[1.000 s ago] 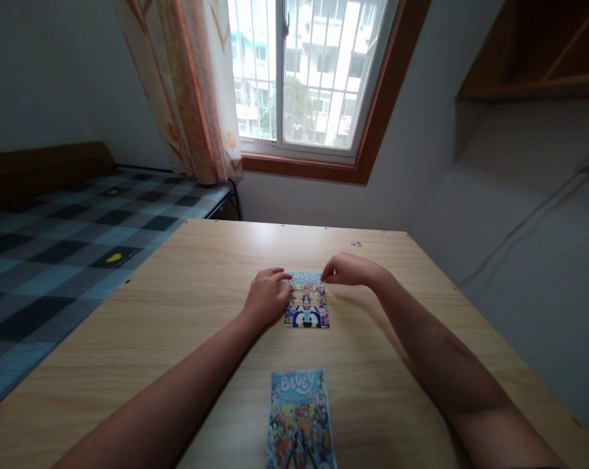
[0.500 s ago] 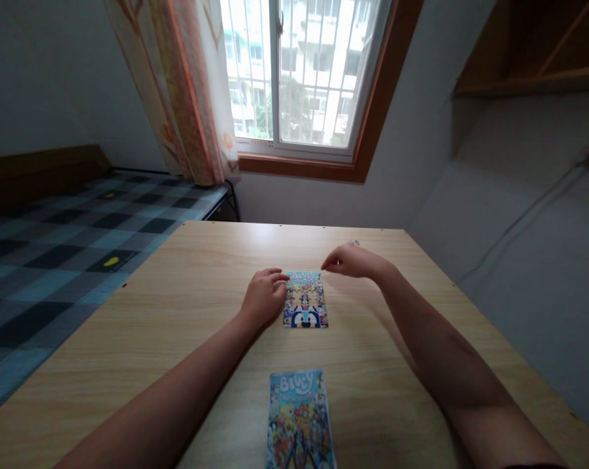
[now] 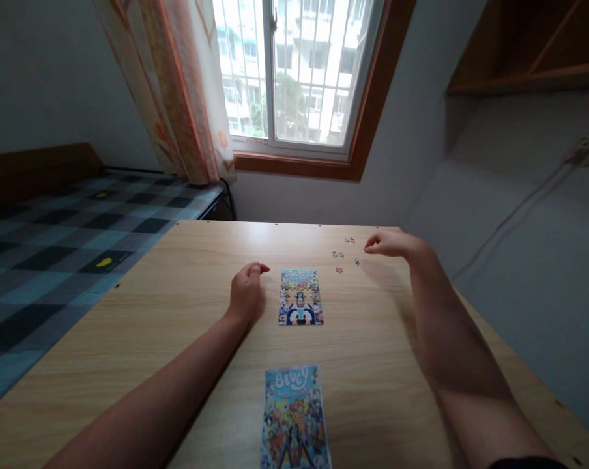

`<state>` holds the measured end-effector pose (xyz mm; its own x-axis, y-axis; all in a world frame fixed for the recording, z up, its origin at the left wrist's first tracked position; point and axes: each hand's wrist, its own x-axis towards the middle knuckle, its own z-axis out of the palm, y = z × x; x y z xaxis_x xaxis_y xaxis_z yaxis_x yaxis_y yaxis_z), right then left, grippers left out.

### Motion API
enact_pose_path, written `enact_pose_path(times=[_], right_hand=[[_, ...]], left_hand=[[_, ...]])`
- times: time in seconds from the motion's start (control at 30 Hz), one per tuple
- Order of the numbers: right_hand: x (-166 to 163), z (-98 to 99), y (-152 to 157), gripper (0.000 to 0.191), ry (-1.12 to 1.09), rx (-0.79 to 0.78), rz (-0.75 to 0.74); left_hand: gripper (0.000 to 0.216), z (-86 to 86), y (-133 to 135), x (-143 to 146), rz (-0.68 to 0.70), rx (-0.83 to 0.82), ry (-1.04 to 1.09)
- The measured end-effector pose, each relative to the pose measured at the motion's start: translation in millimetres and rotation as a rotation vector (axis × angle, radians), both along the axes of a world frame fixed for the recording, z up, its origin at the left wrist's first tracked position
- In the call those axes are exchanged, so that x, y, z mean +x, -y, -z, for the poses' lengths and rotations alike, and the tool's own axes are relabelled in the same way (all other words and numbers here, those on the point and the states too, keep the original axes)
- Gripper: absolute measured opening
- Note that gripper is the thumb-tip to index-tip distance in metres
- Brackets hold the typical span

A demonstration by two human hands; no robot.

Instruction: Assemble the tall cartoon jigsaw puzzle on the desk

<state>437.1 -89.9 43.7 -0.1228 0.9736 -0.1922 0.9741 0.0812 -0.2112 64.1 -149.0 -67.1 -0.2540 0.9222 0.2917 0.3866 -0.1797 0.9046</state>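
A mostly joined jigsaw puzzle (image 3: 301, 314) lies flat on the wooden table, with wood-coloured patches showing in its middle. My left hand (image 3: 247, 290) rests just left of it, apart from it, fingers curled in and no object visible in them. Beyond the puzzle's right side, several loose puzzle pieces (image 3: 339, 270) are scattered. My right hand (image 3: 391, 243) hovers right of these pieces with its fingertips pinched together; whether a piece is between them is too small to tell. Nearer to me lies a picture sheet (image 3: 295, 417) with similar "Bluey" artwork.
The wooden table (image 3: 197, 280) reaches toward a barred window (image 3: 307, 85). A bed with a checked cover (image 3: 74, 221) stands along the left. A curtain (image 3: 172, 98) hangs beside the window, and a cable (image 3: 514, 218) runs along the right wall.
My right hand has moved from the puzzle's top right corner out to the right, uncovering loose pieces. My left hand has lifted off the puzzle's left edge, drawn left and curled its fingers.
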Motion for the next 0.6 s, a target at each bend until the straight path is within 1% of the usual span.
enact_pose_path(times=[0.1, 0.27, 0.33, 0.43, 0.53, 0.6], right_hand=[[0.1, 8.0, -3.3, 0.017, 0.012, -0.126, -0.031], [-5.7, 18.6, -7.3, 0.017, 0.018, -0.169, -0.053], [-11.1, 22.7, -9.0, 0.018, 0.024, -0.162, -0.062], [-25.6, 29.0, -9.7, 0.03, 0.03, -0.108, -0.093], [-42.8, 34.3, -5.7, 0.04, 0.033, -0.014, -0.18], [-51.3, 37.3, -1.7, 0.043, 0.028, -0.007, -0.204]], left_hand=[[0.051, 0.2, 0.8, -0.4, -0.023, -0.004, 0.032], [0.058, -2.9, 3.4, 1.3, -0.018, -0.002, 0.114], [0.057, -3.8, 3.6, 2.6, 0.01, 0.01, 0.151], [0.054, -4.1, 3.9, 4.2, 0.035, 0.019, 0.172], [0.052, -3.2, 5.7, 6.3, 0.024, 0.007, 0.178], [0.052, -1.4, 6.1, 8.1, 0.012, 0.005, 0.181]])
